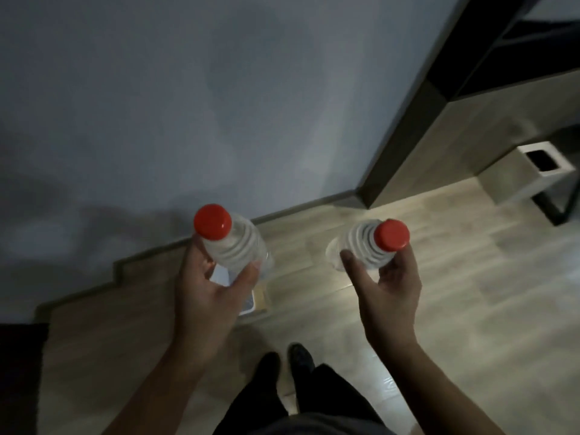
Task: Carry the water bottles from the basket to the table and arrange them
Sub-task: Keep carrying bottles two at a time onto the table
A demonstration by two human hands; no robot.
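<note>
One bottle per grip, so one trip moved two: my left hand clamped the left bottle at centre frame, my right hand the right bottle, caps up, over the floor.

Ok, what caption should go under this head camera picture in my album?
Left hand and right hand each hold a red-capped water bottle above a wooden floor.
</note>
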